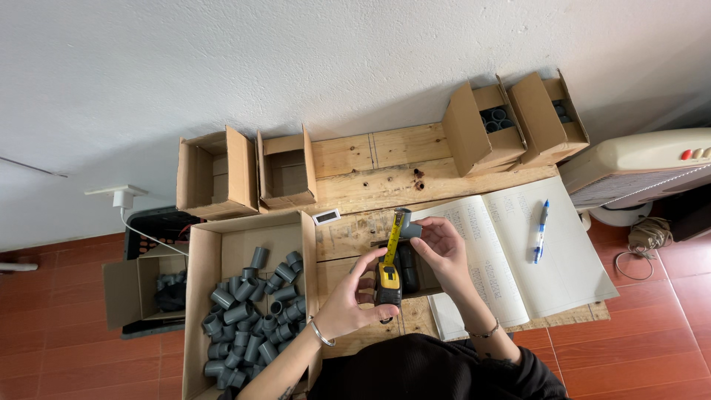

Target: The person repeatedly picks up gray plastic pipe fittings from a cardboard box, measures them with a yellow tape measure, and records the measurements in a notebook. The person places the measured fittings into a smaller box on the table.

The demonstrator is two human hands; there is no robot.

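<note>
White wall above red tile floor; wooden pallet table (370, 159) against wall. Large cardboard box (222, 241) at left, full of grey pipe fittings (248, 315). Open ledger (533, 252) at right, blue pen (541, 230) on page. Left hand (348, 300) wrapped around yellow tape measure (387, 281), blade drawn upward. Right hand (441, 248) pinching grey fitting (406, 226) at blade tip, above table centre.

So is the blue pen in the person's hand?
No, the blue pen lies on the open notebook, away from both hands.
</note>
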